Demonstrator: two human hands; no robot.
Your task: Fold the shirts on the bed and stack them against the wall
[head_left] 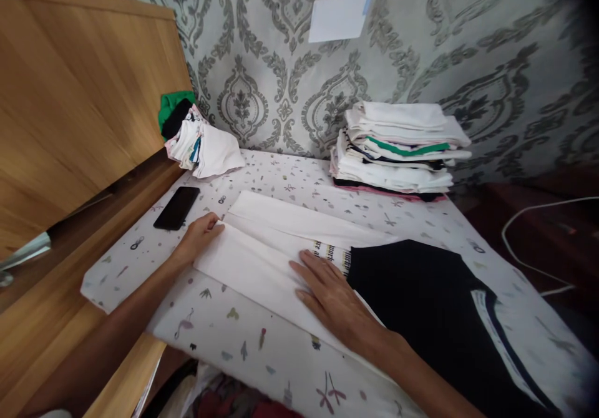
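Observation:
A white and black T-shirt [262, 252] with printed lettering lies spread on the patterned cloth. Its long sides are folded inward over the white part, and the black part with the neckline is to the right. At the left end of the shirt, my left hand [200, 237] pinches a corner of the white fabric between thumb and fingers. My right hand [330, 296] rests flat on the white fabric beside the lettering, fingers stretched out. Part of the lettering is covered by the folds and the right hand.
A black phone [176, 208] lies left of the shirt. Behind it is a loose pile of clothes [218, 150] against a wooden panel [88, 93]. A neat stack of folded clothes [393, 150] stands at the back right by the wall. A white cable [524, 209] hangs at the right.

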